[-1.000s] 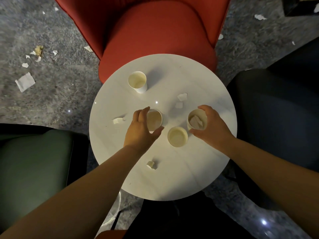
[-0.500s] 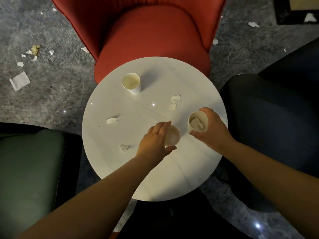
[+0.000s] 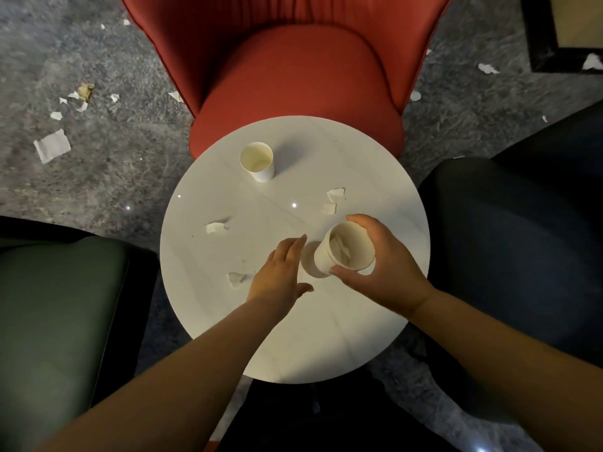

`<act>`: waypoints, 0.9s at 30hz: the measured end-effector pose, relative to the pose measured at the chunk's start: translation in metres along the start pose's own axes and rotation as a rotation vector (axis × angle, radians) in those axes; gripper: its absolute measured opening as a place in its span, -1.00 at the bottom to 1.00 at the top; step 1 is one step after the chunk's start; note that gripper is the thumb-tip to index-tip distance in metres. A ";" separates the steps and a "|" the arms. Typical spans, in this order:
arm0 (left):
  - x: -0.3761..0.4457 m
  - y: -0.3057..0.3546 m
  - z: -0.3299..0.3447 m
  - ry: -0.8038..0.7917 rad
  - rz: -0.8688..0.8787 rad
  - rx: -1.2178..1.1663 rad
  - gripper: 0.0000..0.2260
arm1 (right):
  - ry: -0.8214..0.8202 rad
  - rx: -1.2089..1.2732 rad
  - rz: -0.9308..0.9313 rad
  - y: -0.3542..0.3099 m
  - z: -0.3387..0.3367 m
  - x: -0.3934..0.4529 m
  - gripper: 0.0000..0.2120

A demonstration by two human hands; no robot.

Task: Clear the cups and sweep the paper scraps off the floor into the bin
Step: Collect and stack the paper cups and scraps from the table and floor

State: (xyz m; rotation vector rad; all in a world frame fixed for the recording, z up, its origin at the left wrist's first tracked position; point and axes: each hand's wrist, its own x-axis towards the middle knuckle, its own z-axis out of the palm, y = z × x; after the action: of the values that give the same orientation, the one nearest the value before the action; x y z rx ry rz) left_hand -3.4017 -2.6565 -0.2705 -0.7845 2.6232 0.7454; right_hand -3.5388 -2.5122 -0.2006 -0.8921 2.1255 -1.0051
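Cups, thin paper ones, are being gathered from a round white table as a person leans over it. Nearest the camera, the right hand grips a tilted paper cup around its rim and upper wall, thumb on the near side and fingers over the far side; crumpled paper sits inside it. What appears to be another cup lies under or just beside its base, though the overlap hides how they meet. The left hand is empty beside it, fingers straight and relaxed, close to a paper scrap on the tabletop. Farther across the table lie more scraps, and a second cup stands upright near the far edge, in front of a red chair. Such cups look light and easily crushed, so a gentle hold around the wall just below the stiffer rim would likely serve best. Beyond, torn paper litters the grey floor, not yet swept.
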 end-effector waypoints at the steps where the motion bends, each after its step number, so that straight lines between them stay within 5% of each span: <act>1: -0.004 -0.006 -0.002 0.015 -0.028 0.004 -0.20 | -0.024 -0.008 -0.006 0.000 0.004 0.002 -0.38; 8: -0.024 -0.068 -0.013 0.282 -0.397 -0.179 -0.51 | -0.195 -0.152 -0.038 0.012 0.031 0.025 -0.33; 21: 0.001 -0.127 0.009 0.045 -0.472 -0.291 -0.76 | -0.184 -0.147 0.102 0.027 0.077 0.035 -0.21; 27: 0.004 -0.113 -0.009 0.096 -0.508 -0.494 -0.78 | -0.166 -0.164 0.135 0.020 0.085 0.043 -0.20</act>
State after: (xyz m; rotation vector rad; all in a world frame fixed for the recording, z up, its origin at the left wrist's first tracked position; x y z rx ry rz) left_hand -3.3411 -2.7444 -0.3088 -1.5750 2.1685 1.2246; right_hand -3.5056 -2.5698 -0.2720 -0.8641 2.1171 -0.6725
